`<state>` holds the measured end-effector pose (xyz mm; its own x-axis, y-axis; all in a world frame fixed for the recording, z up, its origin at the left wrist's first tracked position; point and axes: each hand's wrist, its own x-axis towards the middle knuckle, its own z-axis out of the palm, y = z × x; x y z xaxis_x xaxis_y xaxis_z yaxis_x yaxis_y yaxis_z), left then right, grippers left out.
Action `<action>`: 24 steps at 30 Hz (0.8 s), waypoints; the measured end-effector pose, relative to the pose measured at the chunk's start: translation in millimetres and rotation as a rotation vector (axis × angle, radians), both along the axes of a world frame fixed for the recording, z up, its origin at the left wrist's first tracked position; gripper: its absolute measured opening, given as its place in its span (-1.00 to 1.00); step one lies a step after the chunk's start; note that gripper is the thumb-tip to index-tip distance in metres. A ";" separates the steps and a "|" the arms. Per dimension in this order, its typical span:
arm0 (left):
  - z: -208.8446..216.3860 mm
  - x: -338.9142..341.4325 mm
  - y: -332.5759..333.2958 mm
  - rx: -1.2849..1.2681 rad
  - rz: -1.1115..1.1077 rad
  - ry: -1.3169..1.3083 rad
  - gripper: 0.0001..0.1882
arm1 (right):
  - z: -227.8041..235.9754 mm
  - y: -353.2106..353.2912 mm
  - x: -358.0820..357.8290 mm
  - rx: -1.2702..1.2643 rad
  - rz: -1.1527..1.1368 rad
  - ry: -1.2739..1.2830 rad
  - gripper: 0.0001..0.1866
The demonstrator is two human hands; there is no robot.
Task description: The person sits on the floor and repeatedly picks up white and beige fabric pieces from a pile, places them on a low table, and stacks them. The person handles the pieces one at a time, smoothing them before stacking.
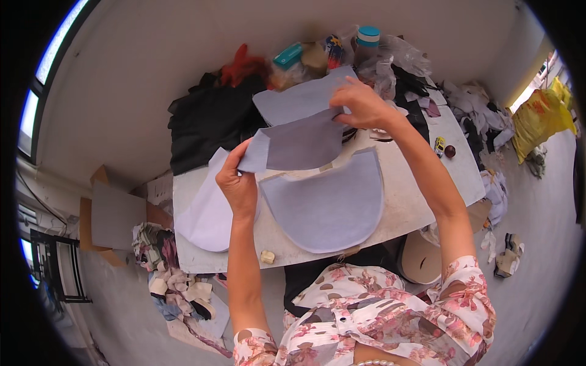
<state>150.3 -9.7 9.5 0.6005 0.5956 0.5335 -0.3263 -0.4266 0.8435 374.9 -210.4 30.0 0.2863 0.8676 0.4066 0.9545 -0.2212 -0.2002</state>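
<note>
A grey-blue fabric piece (305, 143) is held up above the worktable, its darker face toward me. My left hand (238, 183) pinches its left end, where a lighter strip is turned over. At the upper right, my right hand (361, 105) is closed on the cloth's other end. Behind it another grey-blue panel (299, 99) shows; whether it joins the held piece I cannot tell. Below lies a flat grey-blue panel with a rounded bottom (326, 210). A white fabric panel (204, 213) rests beside my left forearm, which partly hides it.
Black fabric (207, 137) is heaped at the table's back left, near a red cloth (243, 66). A teal-lidded jar (368, 38) and teal box (288, 56) stand behind. A small yellowish block (267, 257) lies by the front edge of the table (403, 207). Scraps (177, 287) cover the floor at left.
</note>
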 end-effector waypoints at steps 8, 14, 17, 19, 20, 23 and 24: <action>-6.1 -38.1 21.9 -0.334 -0.095 -0.095 -0.80 | -10.8 -72.7 -28.9 0.514 0.025 1.041 -0.86; -13.7 -64.6 21.4 -0.633 -0.191 0.006 -0.73 | -17.1 -83.8 -76.3 0.671 -0.102 1.110 -0.69; -15.8 -76.6 8.6 -0.714 -0.171 0.088 -0.73 | -23.4 -94.6 -91.6 0.659 -0.181 1.155 -0.72; -24.4 -85.9 7.8 -0.733 -0.252 0.130 -0.73 | -28.6 -101.3 -100.9 0.635 -0.205 1.201 -0.72; -28.0 -88.6 7.6 -0.740 -0.295 0.147 -0.73 | -30.6 -104.0 -104.9 0.626 -0.214 1.220 -0.72; -37.7 -90.7 0.7 -0.779 -0.286 0.192 -0.74 | -35.5 -107.8 -113.8 0.608 -0.259 1.244 -0.73; -42.7 -90.3 -0.5 -0.806 -0.289 0.216 -0.74 | -39.2 -108.8 -114.0 0.591 -0.272 1.255 -0.73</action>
